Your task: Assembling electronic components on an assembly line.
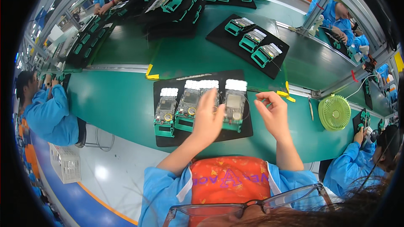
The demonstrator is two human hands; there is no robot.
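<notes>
Head view shows four boards [168, 105] seated in green holders [164, 130] on the black mat [179, 138], so that fitting looks done; what remains cannot be told. The left hand [209, 115] is spread above the middle boards, contact unclear; the right hand [273, 111], thumb and fingers parted, hangs beside the mat.
</notes>
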